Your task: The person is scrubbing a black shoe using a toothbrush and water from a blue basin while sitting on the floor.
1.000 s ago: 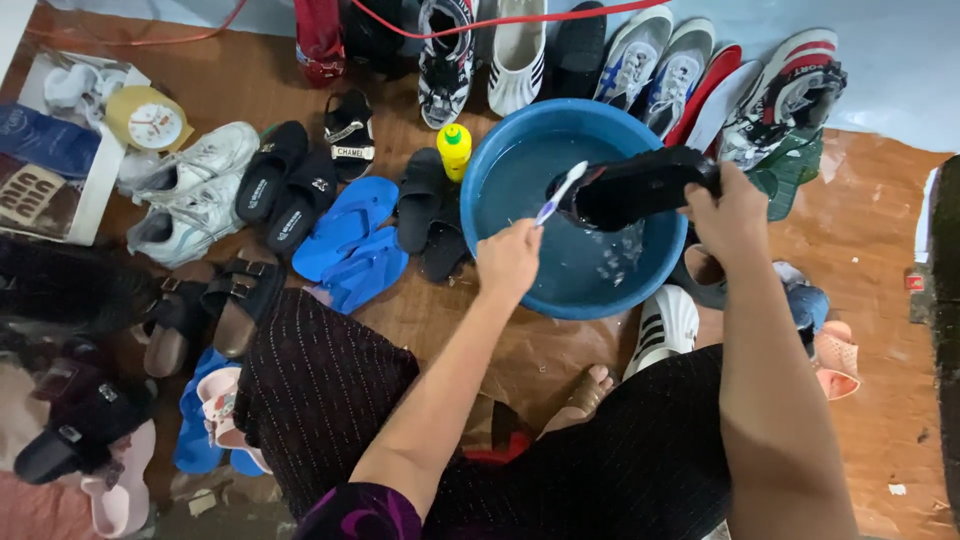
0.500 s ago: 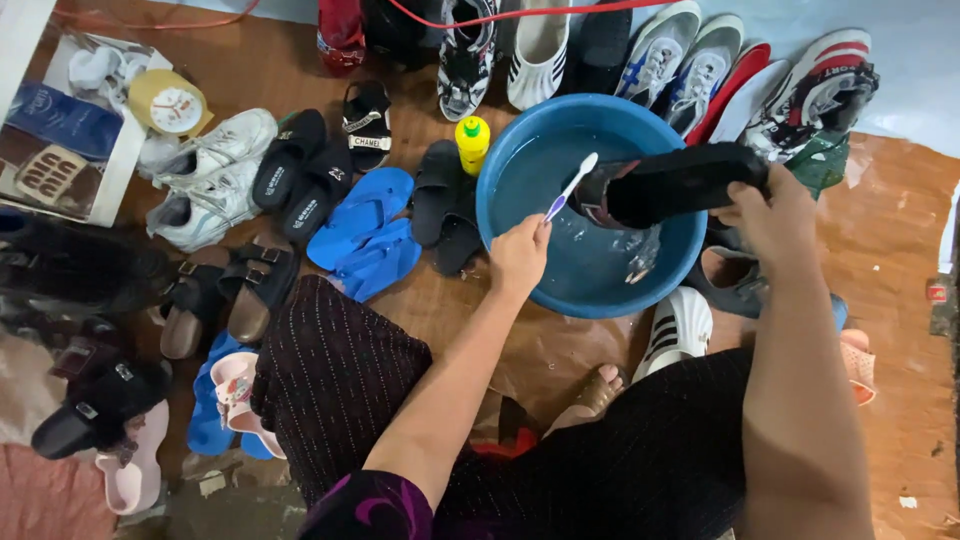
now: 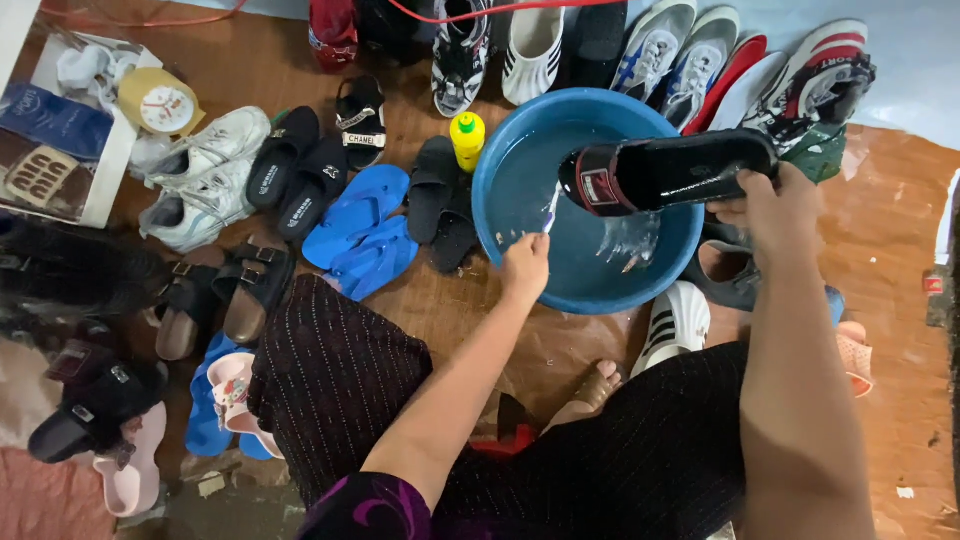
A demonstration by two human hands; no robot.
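Observation:
My right hand [image 3: 775, 212] grips the heel end of a black slide sandal [image 3: 665, 172] and holds it level over a blue basin [image 3: 500, 175] with a little water in it. My left hand [image 3: 524, 267] holds a white toothbrush [image 3: 551, 210] at the basin's near rim, its head pointing up toward the sandal's toe. Water drips from the sandal into the basin. My legs, in dark patterned cloth, fill the lower part of the view.
Many shoes ring the basin: blue flip-flops [image 3: 360, 230], black slides [image 3: 440, 205], white trainers [image 3: 200, 175], brown sandals [image 3: 215, 295] and a row of trainers [image 3: 690, 55] along the back. A yellow bottle [image 3: 467, 138] stands by the basin's left rim. A round clock [image 3: 160, 102] lies far left.
The left hand has brought the toothbrush down from the sandal's toe to the basin's near rim. The right hand still holds the sandal over the water.

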